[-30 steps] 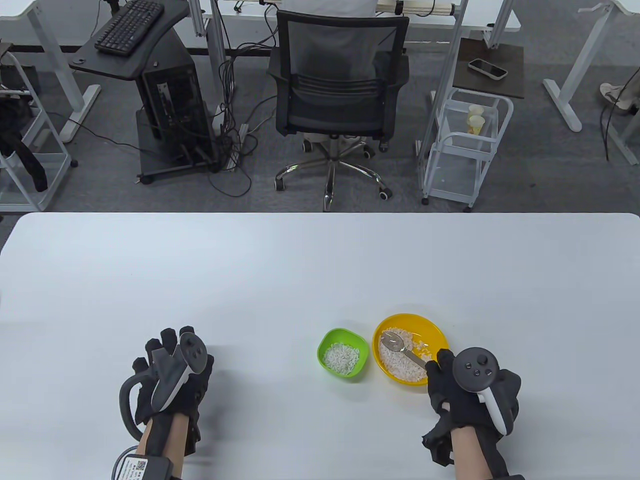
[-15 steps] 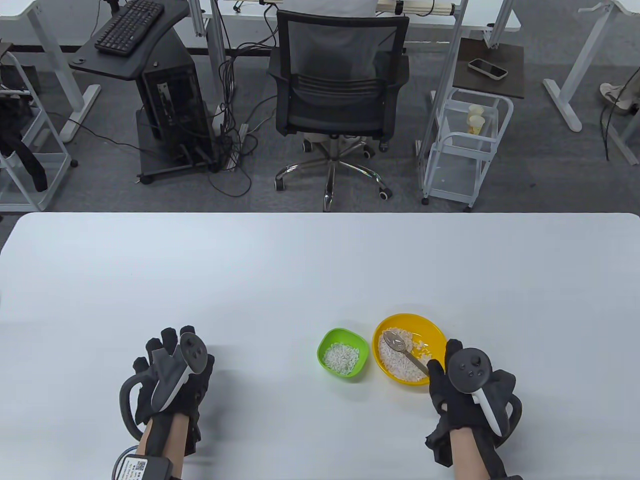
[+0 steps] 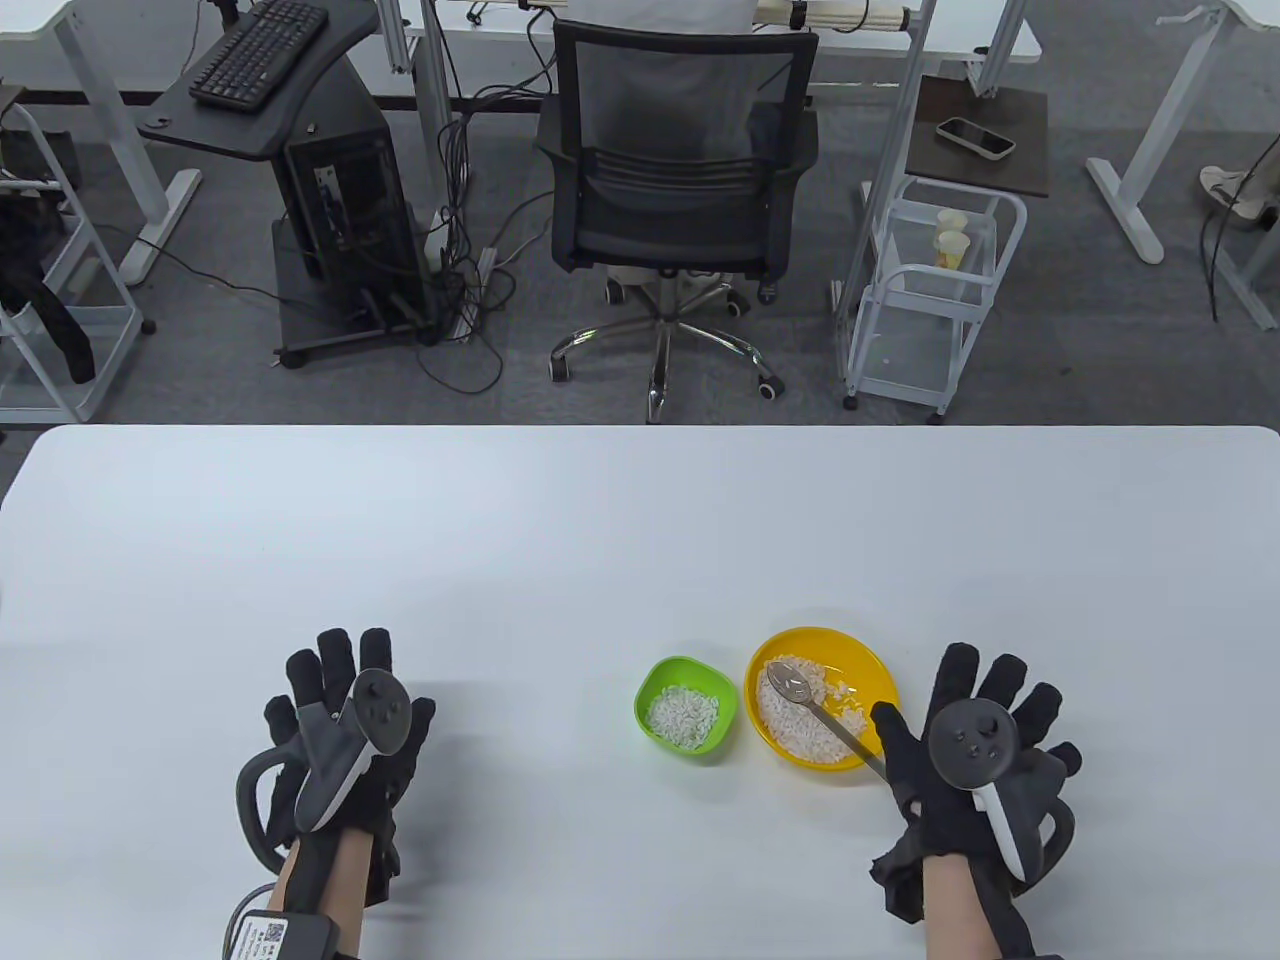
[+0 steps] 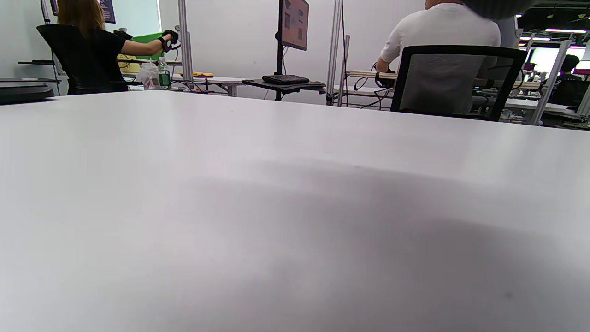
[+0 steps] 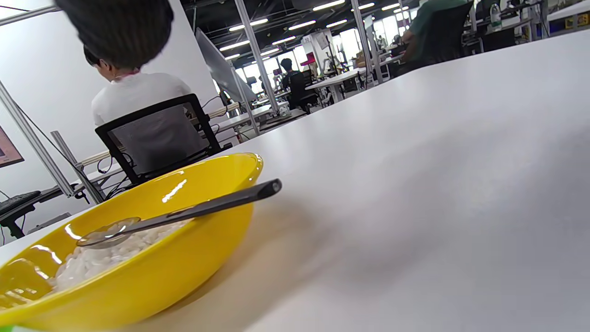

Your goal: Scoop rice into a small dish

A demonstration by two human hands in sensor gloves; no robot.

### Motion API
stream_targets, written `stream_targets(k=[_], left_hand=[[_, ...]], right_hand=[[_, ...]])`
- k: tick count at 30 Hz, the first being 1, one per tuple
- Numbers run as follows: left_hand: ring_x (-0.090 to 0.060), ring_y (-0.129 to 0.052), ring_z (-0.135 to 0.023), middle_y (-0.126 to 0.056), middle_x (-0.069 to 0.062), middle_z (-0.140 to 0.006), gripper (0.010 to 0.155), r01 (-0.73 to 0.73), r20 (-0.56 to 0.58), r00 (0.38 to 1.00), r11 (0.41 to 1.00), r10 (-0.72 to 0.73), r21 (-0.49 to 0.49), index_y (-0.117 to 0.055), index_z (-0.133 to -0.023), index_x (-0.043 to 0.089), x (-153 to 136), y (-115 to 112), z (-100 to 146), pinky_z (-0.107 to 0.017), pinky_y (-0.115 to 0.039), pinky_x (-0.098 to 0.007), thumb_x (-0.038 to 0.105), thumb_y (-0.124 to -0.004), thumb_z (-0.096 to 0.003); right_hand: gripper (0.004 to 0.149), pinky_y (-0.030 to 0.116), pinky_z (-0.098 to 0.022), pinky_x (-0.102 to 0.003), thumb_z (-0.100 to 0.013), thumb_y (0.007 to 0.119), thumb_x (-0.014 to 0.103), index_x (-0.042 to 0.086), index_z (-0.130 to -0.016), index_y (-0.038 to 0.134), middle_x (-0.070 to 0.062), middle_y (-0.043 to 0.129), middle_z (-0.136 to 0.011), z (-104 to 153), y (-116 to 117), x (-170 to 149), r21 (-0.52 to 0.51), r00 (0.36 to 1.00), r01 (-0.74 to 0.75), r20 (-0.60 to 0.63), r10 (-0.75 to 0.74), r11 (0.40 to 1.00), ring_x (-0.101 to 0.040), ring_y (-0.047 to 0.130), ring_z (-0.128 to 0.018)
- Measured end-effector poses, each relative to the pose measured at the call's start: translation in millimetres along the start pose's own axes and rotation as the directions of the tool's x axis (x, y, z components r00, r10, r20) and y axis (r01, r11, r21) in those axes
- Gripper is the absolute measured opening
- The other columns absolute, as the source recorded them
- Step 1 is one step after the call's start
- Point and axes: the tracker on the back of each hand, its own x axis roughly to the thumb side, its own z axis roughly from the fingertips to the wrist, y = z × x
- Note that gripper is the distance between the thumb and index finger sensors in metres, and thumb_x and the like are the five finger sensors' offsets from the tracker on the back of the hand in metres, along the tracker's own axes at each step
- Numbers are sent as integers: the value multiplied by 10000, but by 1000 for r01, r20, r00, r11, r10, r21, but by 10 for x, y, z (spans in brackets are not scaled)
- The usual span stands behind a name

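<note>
A yellow bowl (image 3: 860,660) with rice stands on the white table, right of centre near the front. A metal spoon (image 3: 815,705) lies in it, its handle resting over the rim toward my right hand; the right wrist view shows the bowl (image 5: 152,276) and spoon (image 5: 193,212) too. A small green dish (image 3: 655,685) holding rice sits just left of the bowl. My right hand (image 3: 975,735) lies flat and spread on the table right of the bowl, holding nothing. My left hand (image 3: 340,710) lies spread on the table far to the left, empty.
The white table (image 3: 600,540) stretches wide behind the dishes. Beyond its far edge stand an office chair (image 3: 680,190), a white wire cart (image 3: 930,290) and a computer stand (image 3: 330,200).
My right hand has let go of the spoon handle, moved right and spread flat on the table. The spoon now rests in the yellow bowl. My left hand's fingers have spread out slightly.
</note>
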Motion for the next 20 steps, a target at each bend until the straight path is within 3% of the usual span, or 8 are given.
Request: stream_targets(k=[4, 20], left_hand=[[-277, -170, -1178, -102, 82, -1248, 788, 20, 4, 1000, 1000, -20, -6, -104, -1059, 476, 8, -14, -2, -861, -311, -570, 706, -545, -449], [-278, -145, -1171, -81, 70, -1241, 789, 24, 28, 999, 1000, -24, -6, -101, -1059, 473, -11, -31, 5, -859, -289, -569, 699, -551, -451]], right_hand=[[838, 8, -602, -767, -571, 658, 573, 266, -1120, 104, -171, -37, -1171, -48, 25, -39, 50, 1000, 6, -30, -4, 999, -499, -123, -980], [823, 15, -592, -773, -585, 650, 553, 230, -1133, 126, -198, -24, -1168, -55, -2, -56, 58, 998, 61, -20, -60, 996, -522, -101, -982]])
